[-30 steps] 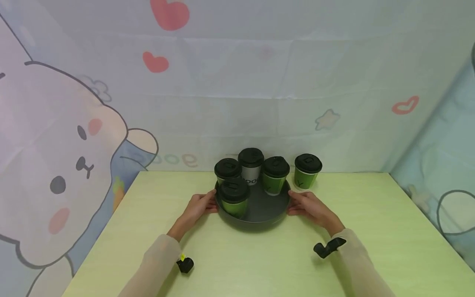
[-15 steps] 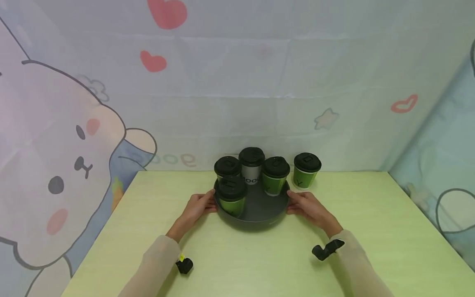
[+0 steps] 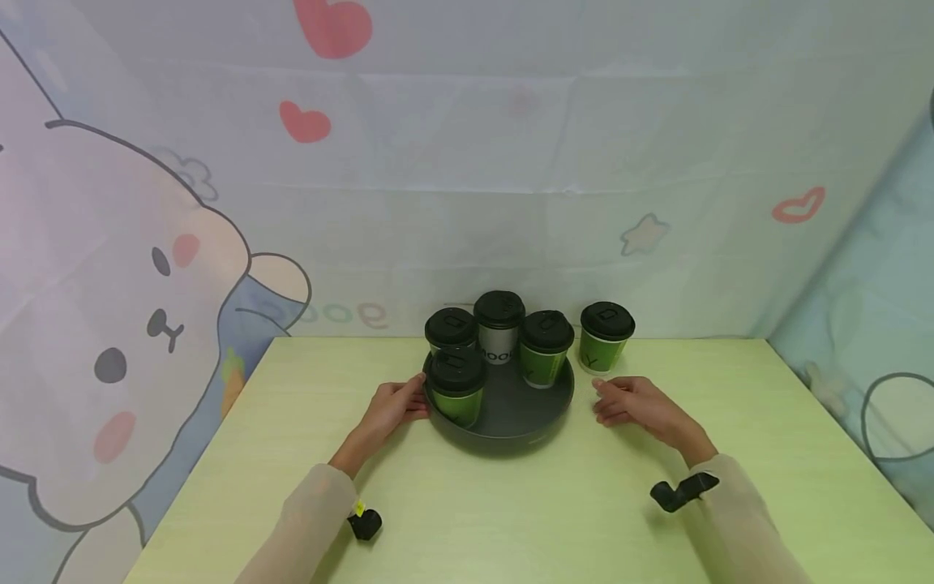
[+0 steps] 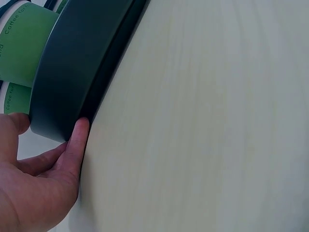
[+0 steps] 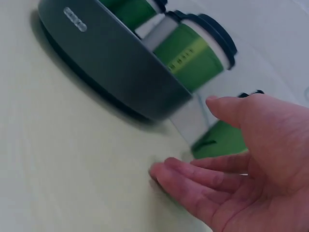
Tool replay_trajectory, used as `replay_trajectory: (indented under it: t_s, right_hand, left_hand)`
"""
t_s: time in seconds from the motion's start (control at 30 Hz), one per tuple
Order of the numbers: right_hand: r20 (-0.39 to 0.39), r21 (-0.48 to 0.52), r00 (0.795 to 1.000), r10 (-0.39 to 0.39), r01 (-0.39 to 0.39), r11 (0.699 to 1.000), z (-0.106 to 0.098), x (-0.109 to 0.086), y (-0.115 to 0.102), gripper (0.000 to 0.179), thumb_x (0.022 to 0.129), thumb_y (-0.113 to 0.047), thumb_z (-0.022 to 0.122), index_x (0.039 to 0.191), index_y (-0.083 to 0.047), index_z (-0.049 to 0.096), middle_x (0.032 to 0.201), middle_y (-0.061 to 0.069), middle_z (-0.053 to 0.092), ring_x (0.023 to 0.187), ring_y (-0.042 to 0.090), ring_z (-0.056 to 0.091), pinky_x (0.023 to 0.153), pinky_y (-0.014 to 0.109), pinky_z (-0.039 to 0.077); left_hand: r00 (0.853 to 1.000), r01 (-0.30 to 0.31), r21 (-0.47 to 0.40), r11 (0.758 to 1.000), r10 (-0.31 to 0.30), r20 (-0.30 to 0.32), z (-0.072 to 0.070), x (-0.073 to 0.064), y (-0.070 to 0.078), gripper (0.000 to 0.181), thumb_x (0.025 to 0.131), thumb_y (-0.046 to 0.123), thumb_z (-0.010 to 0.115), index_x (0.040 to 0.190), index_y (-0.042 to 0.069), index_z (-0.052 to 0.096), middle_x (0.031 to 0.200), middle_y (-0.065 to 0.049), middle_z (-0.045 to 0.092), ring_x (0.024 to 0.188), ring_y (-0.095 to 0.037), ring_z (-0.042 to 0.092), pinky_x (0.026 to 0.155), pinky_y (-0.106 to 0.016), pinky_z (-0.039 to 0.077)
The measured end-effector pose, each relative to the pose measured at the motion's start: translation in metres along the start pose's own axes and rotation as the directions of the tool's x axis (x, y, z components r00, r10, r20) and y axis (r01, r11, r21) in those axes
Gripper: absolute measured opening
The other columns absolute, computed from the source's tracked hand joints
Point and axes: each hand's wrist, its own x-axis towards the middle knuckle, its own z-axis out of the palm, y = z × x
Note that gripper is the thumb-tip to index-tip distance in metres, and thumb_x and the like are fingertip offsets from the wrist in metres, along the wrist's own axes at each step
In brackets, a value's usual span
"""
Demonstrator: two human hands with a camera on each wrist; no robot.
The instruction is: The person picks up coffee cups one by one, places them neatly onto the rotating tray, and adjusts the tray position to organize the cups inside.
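Observation:
A round dark grey tray [image 3: 520, 412] with a raised wall sits on the table and carries several lidded paper coffee cups. My left hand [image 3: 385, 412] holds its left side, thumb at the rim and fingers against the lower wall in the left wrist view. My right hand [image 3: 645, 410] is apart from the tray, to its right, fingers loosely bent around nothing. In the tray are a front green cup [image 3: 457, 397], a rear-left cup [image 3: 451, 328], a white cup [image 3: 499, 337] and a right green cup [image 3: 543, 361]. One more green cup [image 3: 604, 345] stands outside, just beyond my right fingertips.
The pale yellow-green table [image 3: 511, 519] runs back to a printed cloth backdrop [image 3: 467, 162] close behind the cups. Another cloth [image 3: 876, 324] hangs along the right side. Small black wrist cameras [image 3: 684, 491] ride on both sleeves.
My right hand has let go of the tray's right side and moved away to the right. My left hand keeps its hold; tray and cups look almost unmoved.

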Motion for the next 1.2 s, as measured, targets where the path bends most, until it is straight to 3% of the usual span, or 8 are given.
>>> replay_trajectory:
  t_s: [0.1,0.2,0.3,0.4,0.6,0.93,1.2]
  right_hand:
    - [-0.099,-0.185,0.994,0.039,-0.057,0.981,-0.016,-0.005,-0.009,0.080,0.104,-0.050,0.060,0.146,0.016,0.039,0.121,0.028,0.067,0.101,0.031,0.072,0.090,0.040,0.059]
    - [-0.195,-0.364,0.980,0.046,-0.116,0.924,-0.030,-0.007,-0.020,0.098,0.098,-0.061,0.063,0.154,0.012,0.028,0.130,0.032,0.062,0.106,0.039,0.070,0.091,0.049,0.057]
    - [-0.257,-0.473,0.966,-0.012,-0.115,0.873,-0.039,-0.003,-0.031,0.111,0.094,-0.064,0.065,0.160,0.008,0.013,0.145,0.039,0.047,0.122,0.050,0.057,0.096,0.060,0.050]
    - [-0.289,-0.491,0.951,-0.115,-0.044,0.870,-0.041,0.008,-0.040,0.115,0.092,-0.059,0.072,0.162,0.005,0.008,0.152,0.041,0.033,0.134,0.057,0.041,0.101,0.067,0.042]
    - [-0.278,-0.496,0.925,-0.261,0.094,0.863,-0.042,0.034,-0.050,0.115,0.090,-0.047,0.080,0.163,0.002,0.007,0.158,0.039,0.021,0.142,0.056,0.030,0.107,0.070,0.035]
    - [-0.192,-0.510,0.954,-0.230,0.103,0.854,-0.040,0.062,-0.062,0.113,0.090,-0.041,0.082,0.164,0.001,0.007,0.162,0.036,0.016,0.148,0.054,0.021,0.113,0.070,0.026]
    - [-0.193,-0.540,0.955,-0.224,0.087,0.837,-0.036,0.072,-0.063,0.110,0.088,-0.036,0.084,0.160,0.009,0.015,0.157,0.039,0.025,0.143,0.054,0.030,0.113,0.067,0.031]
  left_hand:
    - [1.000,0.003,-0.002,1.000,-0.003,-0.009,-0.001,0.000,0.000,0.051,0.108,0.033,0.057,0.119,-0.016,0.065,0.096,-0.015,0.069,0.079,-0.015,0.070,0.075,-0.024,0.060]
    - [1.000,0.003,0.001,1.000,-0.003,-0.007,-0.002,-0.001,0.000,0.052,0.108,0.034,0.057,0.120,-0.016,0.064,0.097,-0.015,0.069,0.079,-0.014,0.070,0.075,-0.025,0.060]
    - [1.000,0.002,0.007,1.000,-0.002,-0.001,-0.003,-0.002,-0.001,0.053,0.108,0.034,0.057,0.121,-0.017,0.063,0.098,-0.016,0.069,0.081,-0.015,0.070,0.076,-0.025,0.060]
    - [1.000,0.000,0.009,1.000,0.000,-0.006,-0.003,-0.002,0.000,0.052,0.108,0.034,0.058,0.120,-0.016,0.064,0.098,-0.016,0.069,0.081,-0.016,0.070,0.076,-0.026,0.060]
    - [1.000,-0.014,0.012,1.000,0.014,-0.007,-0.004,-0.001,0.002,0.051,0.107,0.034,0.059,0.117,-0.017,0.065,0.097,-0.015,0.068,0.080,-0.016,0.069,0.077,-0.027,0.060]
    - [1.000,0.001,0.000,1.000,-0.001,0.003,0.001,0.000,0.002,0.050,0.107,0.033,0.059,0.113,-0.016,0.066,0.094,-0.014,0.068,0.080,-0.018,0.071,0.080,-0.030,0.061]
    - [0.999,-0.014,0.006,1.000,0.014,-0.039,0.002,-0.001,0.000,0.050,0.107,0.034,0.060,0.113,-0.015,0.067,0.092,-0.012,0.069,0.077,-0.016,0.070,0.075,-0.026,0.060]
